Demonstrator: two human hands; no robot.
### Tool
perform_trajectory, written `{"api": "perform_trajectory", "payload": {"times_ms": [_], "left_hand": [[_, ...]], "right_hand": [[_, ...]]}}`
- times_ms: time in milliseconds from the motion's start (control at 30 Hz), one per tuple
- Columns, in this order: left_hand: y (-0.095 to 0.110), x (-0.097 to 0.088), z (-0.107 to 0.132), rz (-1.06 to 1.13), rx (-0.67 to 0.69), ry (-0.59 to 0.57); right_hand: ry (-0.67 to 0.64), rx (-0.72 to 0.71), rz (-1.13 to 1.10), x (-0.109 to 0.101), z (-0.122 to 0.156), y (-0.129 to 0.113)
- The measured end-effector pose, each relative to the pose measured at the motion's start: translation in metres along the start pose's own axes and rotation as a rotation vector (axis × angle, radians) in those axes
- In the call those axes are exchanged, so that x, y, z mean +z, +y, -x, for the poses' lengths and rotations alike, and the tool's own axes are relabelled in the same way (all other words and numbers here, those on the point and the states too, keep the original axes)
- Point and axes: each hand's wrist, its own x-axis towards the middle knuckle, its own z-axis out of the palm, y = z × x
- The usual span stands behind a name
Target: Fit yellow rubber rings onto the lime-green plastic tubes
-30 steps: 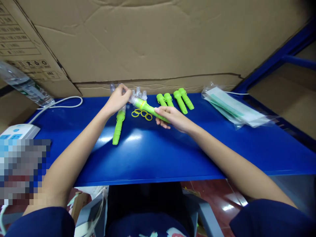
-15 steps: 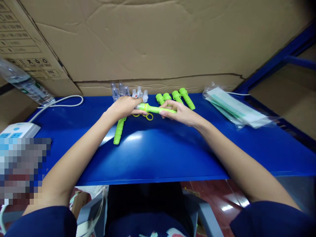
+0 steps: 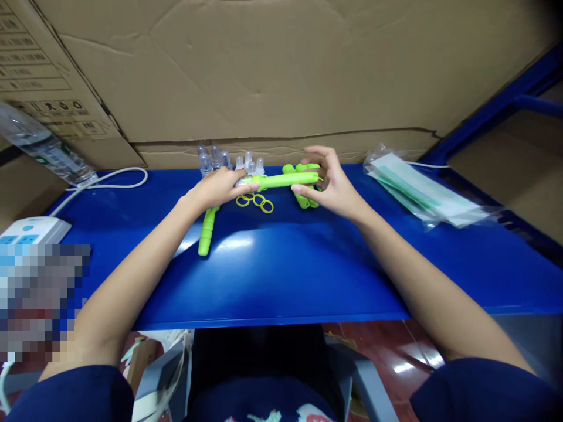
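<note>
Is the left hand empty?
No, the left hand holds the green tube near its clear end.

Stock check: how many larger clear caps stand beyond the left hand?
4: rear-left cap, front-left cap, middle cap, rightmost cap. The left hand may hide more.

Lime-green tube, yellow rings, blue tabletop, brown cardboard.

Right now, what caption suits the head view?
Left hand holds a green tube by its clear end, right hand at the other, at a blue table.
</note>
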Motion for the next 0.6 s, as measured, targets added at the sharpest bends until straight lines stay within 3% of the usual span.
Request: {"api": "perform_trajectory", "payload": {"times_ms": [167,367,500,600], "left_hand": [[0.003,0.001,0.002,0.018,0.004,0.014],[-0.002,0.002,0.003,0.095,0.071,0.044],[-0.005,0.001,0.003,0.081,0.058,0.036],[-0.006,0.000,0.004,0.048,0.006,0.036]], "right_hand": [[-0.096,0.227,-0.104,0.004,0.001,-0.008],[0.050,0.112,-0.134,-0.002,-0.002,-0.008],[0.091,0.076,-0.125,-0.008,-0.006,0.004],[0.196,0.070,-0.105,-0.017,-0.010,0.017]]}}
